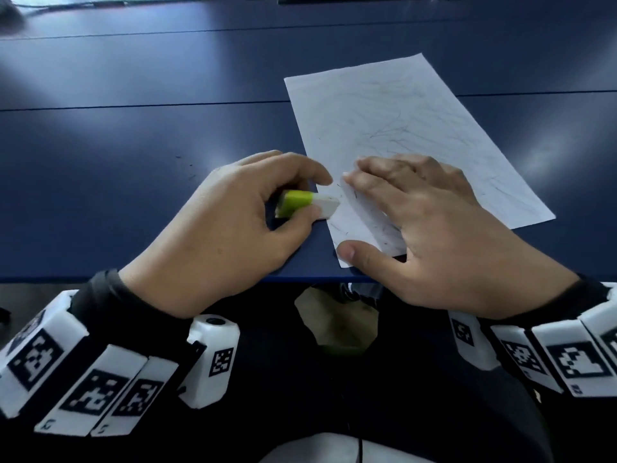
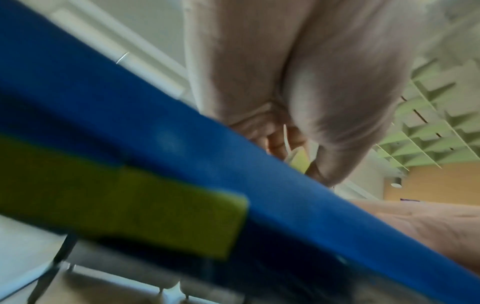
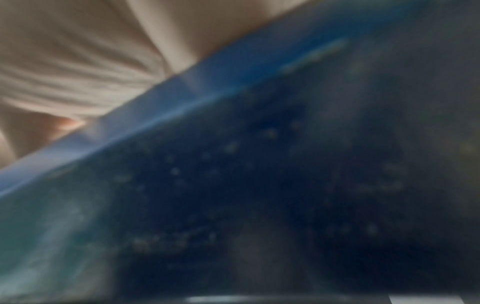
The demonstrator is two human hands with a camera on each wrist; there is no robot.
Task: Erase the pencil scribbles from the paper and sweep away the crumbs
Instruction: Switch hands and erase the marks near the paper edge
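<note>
A white sheet of paper (image 1: 407, 128) with faint pencil scribbles lies slanted on the dark blue table (image 1: 133, 145). My left hand (image 1: 233, 222) grips a white eraser with a green sleeve (image 1: 303, 202), its white tip at the paper's left edge. My right hand (image 1: 417, 222) lies flat on the near part of the paper, fingers straight, thumb at the near corner. Small dark crumbs (image 1: 354, 195) dot the paper between the two hands. The left wrist view shows the table edge (image 2: 233, 156) and a sliver of the eraser (image 2: 298, 160) under my curled fingers. The right wrist view is blurred.
A few dark specks (image 1: 187, 165) lie on the table left of the paper. The table's front edge (image 1: 167, 280) runs just under both wrists. A cable and a bright strip lie along the far edge at top left. My lap fills the bottom of the head view.
</note>
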